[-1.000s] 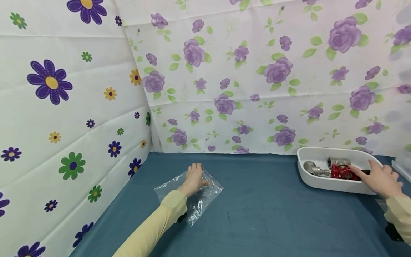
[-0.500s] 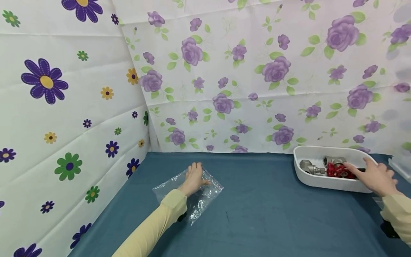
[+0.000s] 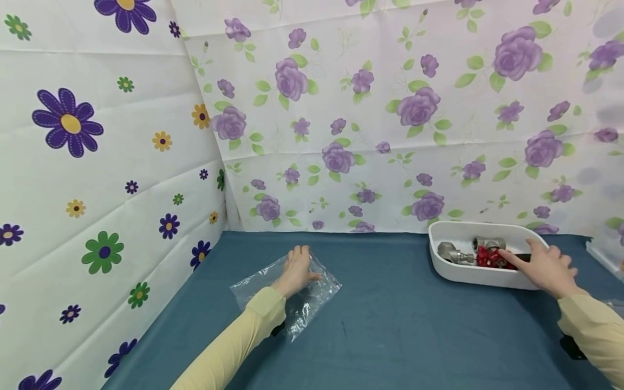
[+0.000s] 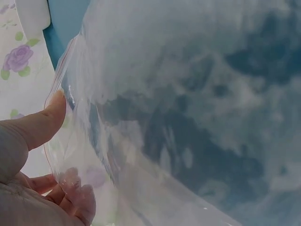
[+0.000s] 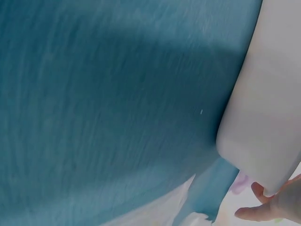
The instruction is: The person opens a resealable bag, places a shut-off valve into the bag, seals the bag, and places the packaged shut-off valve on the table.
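My left hand (image 3: 296, 273) pinches the edge of a clear plastic zip bag (image 3: 312, 306) at the left middle of the table. In the left wrist view the thumb (image 4: 51, 117) lies at the bag's zip edge, and fingers (image 4: 77, 193) show through the plastic. My right hand (image 3: 548, 269) grips the right end of a white oblong tray (image 3: 478, 277), its thumb reaching over the rim. Grey metal fittings (image 3: 450, 252) and a red valve (image 3: 489, 257) with a black handle lie inside. The hand itself hides part of the tray's right end.
A blue cloth (image 3: 370, 325) covers the table. Flower-printed sheets (image 3: 390, 108) stand behind it and along the left. A whitish translucent object (image 3: 606, 257) sits at the far right edge, partly out of view.
My right hand and the white tray have moved to the left together, with the fittings in it. The left hand stays on the bag with hardly any movement.
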Demonstrator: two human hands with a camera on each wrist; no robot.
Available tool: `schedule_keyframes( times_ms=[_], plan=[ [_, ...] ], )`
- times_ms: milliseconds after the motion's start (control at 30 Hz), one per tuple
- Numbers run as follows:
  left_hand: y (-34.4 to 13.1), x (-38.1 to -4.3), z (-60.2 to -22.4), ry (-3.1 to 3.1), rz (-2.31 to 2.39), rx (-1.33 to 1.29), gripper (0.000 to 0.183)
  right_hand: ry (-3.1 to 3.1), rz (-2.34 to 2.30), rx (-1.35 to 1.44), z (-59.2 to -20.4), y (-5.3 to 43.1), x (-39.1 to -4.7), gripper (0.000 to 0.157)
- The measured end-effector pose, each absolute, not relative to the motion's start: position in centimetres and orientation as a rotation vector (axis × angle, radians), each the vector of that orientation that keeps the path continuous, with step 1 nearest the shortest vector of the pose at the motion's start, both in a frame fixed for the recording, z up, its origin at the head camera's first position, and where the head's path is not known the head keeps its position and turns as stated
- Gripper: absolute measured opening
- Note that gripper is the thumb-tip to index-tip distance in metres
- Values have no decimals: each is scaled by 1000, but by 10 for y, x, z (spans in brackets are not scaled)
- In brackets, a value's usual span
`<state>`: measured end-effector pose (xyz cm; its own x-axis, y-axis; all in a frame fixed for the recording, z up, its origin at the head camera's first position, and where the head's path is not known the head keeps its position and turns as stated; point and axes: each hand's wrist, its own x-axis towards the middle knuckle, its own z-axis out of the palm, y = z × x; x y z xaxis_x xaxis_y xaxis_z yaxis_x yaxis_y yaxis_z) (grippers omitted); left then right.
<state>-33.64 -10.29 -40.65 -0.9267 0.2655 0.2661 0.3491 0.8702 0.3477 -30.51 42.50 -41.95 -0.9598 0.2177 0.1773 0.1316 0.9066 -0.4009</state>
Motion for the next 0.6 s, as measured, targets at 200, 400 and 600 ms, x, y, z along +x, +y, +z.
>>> schedule_keyframes(
  times_ms=[200, 400, 600],
  plan=[
    [-98, -336, -403, -2818, -601, -508, 77, -2856, 575, -180, -409, 399, -302, 95],
    [-92, -334, -400, -2799, -680, -545, 76, -2857, 595, -142, -412, 386, -308, 96],
    [-84, -332, -397, -2769, -798, -615, 74, -2861, 609, -103, -412, 376, -310, 95]
  ],
)
